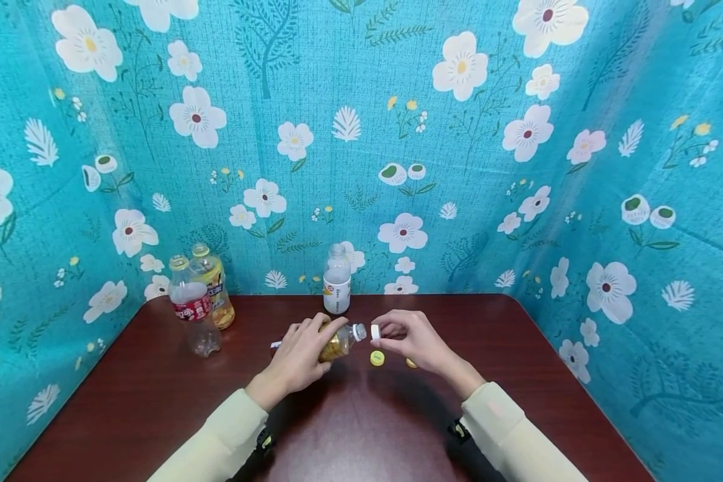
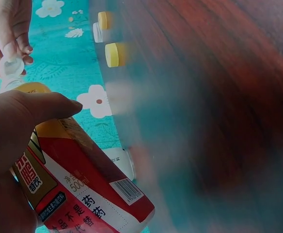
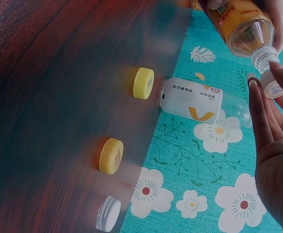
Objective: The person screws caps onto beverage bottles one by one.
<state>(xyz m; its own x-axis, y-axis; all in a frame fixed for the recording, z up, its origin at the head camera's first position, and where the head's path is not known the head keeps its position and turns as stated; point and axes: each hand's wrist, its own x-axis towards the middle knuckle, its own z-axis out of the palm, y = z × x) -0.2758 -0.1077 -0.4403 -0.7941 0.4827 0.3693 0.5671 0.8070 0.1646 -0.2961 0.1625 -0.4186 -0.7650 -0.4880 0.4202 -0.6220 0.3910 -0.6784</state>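
From my remote seat I see the left hand (image 1: 298, 349) wrapped round a bottle (image 2: 86, 162), tilted far over above the middle of the tabletop (image 1: 361, 428), nearer the far edge, its mouth pointing toward the right edge. The right hand (image 1: 414, 340) pinches a white cap (image 1: 375, 333) between thumb and fingers, just apart from that mouth. I judge the step in hand to be uncapping or recapping (I cannot tell which). To my mind the next move calls for a steady left grip: cap squared to the thread for closing, or else set down near the loose yellow cap (image 1: 377, 358). The bottle has a clear shoulder and neck, and a red and gold label with a white stripe and a barcode; whether any drink is inside, I cannot tell.
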